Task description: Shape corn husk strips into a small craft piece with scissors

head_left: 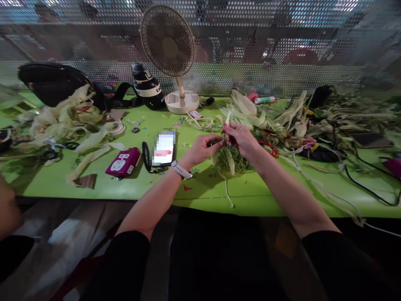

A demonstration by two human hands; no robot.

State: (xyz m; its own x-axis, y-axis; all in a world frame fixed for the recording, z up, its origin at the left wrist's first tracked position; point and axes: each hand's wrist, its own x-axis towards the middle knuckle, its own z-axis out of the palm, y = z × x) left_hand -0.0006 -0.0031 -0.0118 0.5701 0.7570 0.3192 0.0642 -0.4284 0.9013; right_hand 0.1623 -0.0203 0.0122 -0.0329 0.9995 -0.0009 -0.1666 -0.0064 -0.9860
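Note:
My left hand [205,149] and my right hand [240,138] meet over the green table, both closed in a pinch. Between my right fingertips is a pale strip of corn husk [229,118]. The left fingers press on the same husk piece from the side, just below. Under the hands lies a tangle of green shredded strands [239,159] with a husk leaf hanging down. A pale cord [228,194] trails from it toward the table's front edge. Exactly where the fingertips grip is partly hidden.
A phone [163,149] and a purple power adapter [123,163] lie left of my hands. Behind stand a fan [181,101] and a black bottle [148,90]. Husk heaps [62,113] lie left, scissors [58,147] among them. Cables [360,184] cross the right side. Another person's arm [9,205] shows at far left.

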